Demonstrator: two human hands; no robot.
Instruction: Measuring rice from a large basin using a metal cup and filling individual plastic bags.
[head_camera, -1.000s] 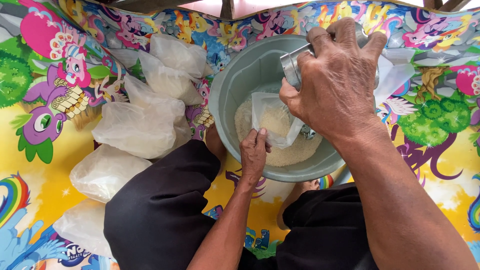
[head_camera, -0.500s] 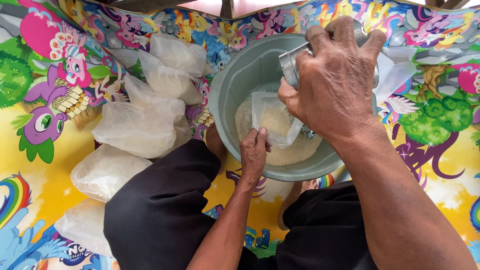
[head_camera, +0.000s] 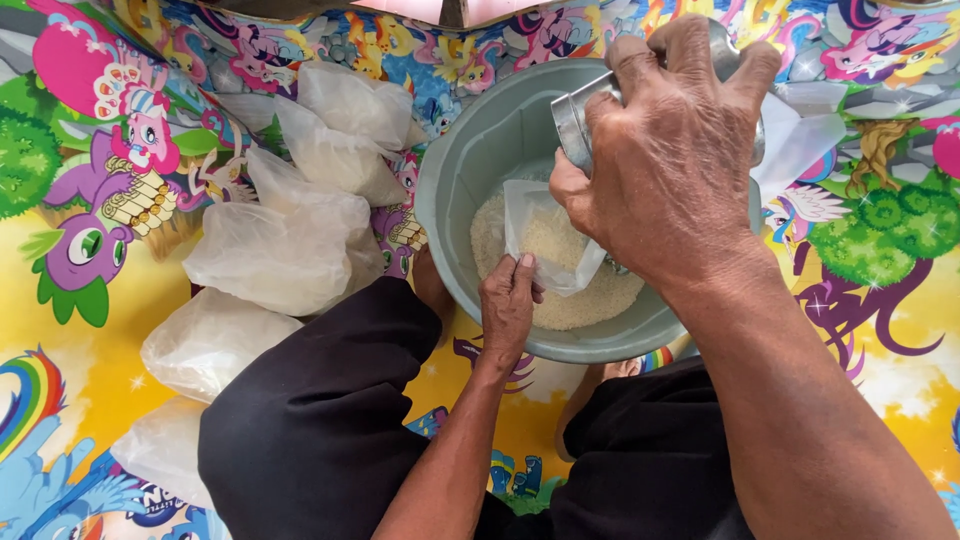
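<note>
Clear bag, seemingly half-full of rice.

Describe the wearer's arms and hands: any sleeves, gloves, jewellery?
Both arms are bare up to the frame edge, with no sleeves showing. The left hand and right hand have no gloves, and no rings, watch or bracelets show. The fingernails are short and plain. The hands look weathered, with wrinkled knuckles and raised veins. Black clothing covers the legs.

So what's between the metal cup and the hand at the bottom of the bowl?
A small clear bag with some rice in it. The left hand holds it open under the metal cup tipped by the right hand, over the grey bowl; the head view shows it.
</note>
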